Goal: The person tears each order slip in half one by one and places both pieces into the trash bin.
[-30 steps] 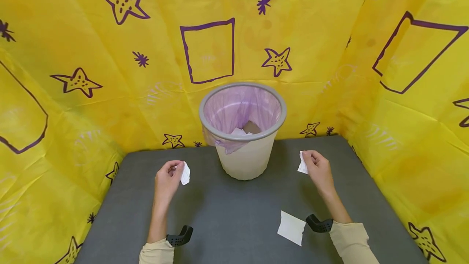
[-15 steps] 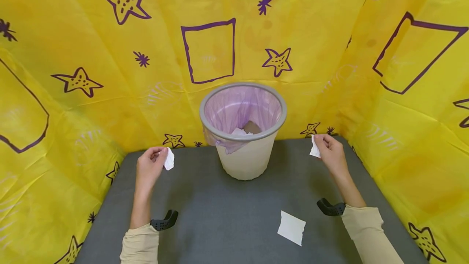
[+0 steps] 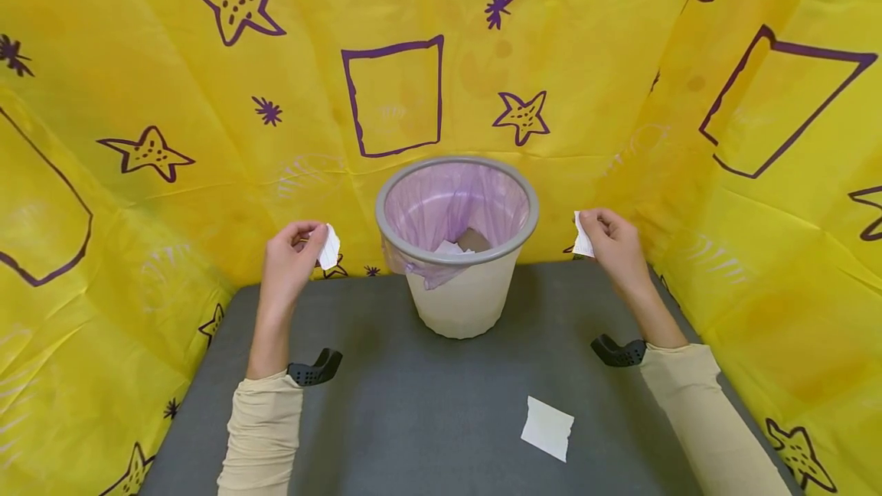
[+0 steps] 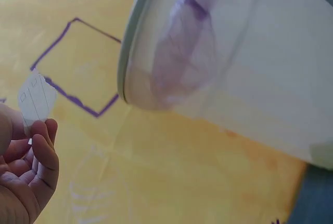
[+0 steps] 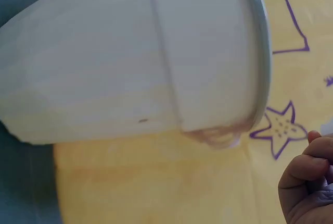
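Observation:
Left of the bin, my left hand (image 3: 292, 262) pinches a torn scrap of white paper (image 3: 329, 248) between thumb and fingers; faint printed lines show on the scrap (image 4: 37, 99) in the left wrist view. On the other side, my right hand (image 3: 615, 247) pinches another torn paper scrap (image 3: 583, 236). Both hands are raised to about the height of the bin's rim, apart from it. The cream waste bin (image 3: 460, 301) has a grey rim and a purple bag liner (image 3: 430, 201). Inside lie white paper pieces (image 3: 451, 248) and a brown piece (image 3: 472, 240).
A squarish torn piece of white paper (image 3: 547, 429) lies on the dark grey table (image 3: 427, 404), front right of the bin. Yellow cloth (image 3: 586, 44) with purple drawings surrounds the table at the back and sides. Each wrist wears a black camera mount (image 3: 315, 367).
Both hands first spread outward from the bin, then rose to rim height and came slightly inward, each still holding its paper scrap. The bin and the paper on the table stayed put.

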Action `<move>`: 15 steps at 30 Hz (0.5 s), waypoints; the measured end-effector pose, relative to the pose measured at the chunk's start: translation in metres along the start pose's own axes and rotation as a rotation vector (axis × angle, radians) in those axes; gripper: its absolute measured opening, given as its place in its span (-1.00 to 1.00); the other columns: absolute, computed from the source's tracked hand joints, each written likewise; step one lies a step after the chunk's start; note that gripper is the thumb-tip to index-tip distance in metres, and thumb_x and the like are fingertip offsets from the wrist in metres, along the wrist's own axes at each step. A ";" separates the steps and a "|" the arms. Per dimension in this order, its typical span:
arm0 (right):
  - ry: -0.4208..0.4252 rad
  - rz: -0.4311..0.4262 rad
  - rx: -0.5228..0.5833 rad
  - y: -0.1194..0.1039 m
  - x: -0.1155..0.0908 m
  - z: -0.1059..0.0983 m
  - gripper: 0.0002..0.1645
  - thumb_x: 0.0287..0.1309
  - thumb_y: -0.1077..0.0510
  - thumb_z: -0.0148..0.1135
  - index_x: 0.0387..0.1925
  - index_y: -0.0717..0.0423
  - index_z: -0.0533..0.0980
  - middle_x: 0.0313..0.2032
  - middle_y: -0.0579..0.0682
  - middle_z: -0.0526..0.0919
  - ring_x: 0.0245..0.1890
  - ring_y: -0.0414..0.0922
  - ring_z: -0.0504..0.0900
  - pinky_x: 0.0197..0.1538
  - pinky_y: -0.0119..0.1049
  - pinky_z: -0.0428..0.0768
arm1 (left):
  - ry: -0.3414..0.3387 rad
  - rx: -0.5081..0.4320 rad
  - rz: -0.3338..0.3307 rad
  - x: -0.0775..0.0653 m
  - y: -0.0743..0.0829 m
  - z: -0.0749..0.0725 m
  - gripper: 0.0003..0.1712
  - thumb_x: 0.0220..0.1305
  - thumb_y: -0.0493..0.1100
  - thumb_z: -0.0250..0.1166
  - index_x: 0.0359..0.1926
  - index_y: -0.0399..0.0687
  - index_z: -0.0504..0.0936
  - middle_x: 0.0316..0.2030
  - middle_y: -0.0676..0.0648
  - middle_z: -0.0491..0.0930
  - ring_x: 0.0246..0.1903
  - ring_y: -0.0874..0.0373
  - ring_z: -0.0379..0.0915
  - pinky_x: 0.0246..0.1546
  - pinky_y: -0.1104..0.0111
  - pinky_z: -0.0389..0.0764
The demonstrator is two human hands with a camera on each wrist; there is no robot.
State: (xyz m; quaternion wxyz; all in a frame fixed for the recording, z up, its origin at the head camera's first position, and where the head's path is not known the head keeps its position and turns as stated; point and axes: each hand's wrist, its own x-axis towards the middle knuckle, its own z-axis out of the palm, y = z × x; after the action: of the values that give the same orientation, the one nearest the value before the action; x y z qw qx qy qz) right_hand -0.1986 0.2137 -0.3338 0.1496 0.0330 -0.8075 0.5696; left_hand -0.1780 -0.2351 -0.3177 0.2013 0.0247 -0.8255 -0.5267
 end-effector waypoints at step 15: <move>-0.058 -0.169 0.052 -0.057 0.025 0.049 -0.62 0.37 0.05 0.09 -0.19 0.35 0.55 -0.71 -0.24 0.36 -0.71 -0.32 0.29 -0.64 -0.52 0.30 | -0.123 -0.063 0.157 0.024 0.065 0.058 -0.60 0.33 -0.02 0.24 -0.04 -0.28 0.61 -0.26 -0.15 0.58 -0.50 0.26 0.45 -0.50 0.55 0.55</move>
State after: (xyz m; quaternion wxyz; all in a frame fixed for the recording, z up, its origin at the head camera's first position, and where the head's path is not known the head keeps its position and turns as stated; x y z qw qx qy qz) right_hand -0.2196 0.1510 -0.2902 0.1725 0.1212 -0.7909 0.5745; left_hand -0.2094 -0.1625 -0.2739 0.1918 -0.0787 -0.8186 -0.5356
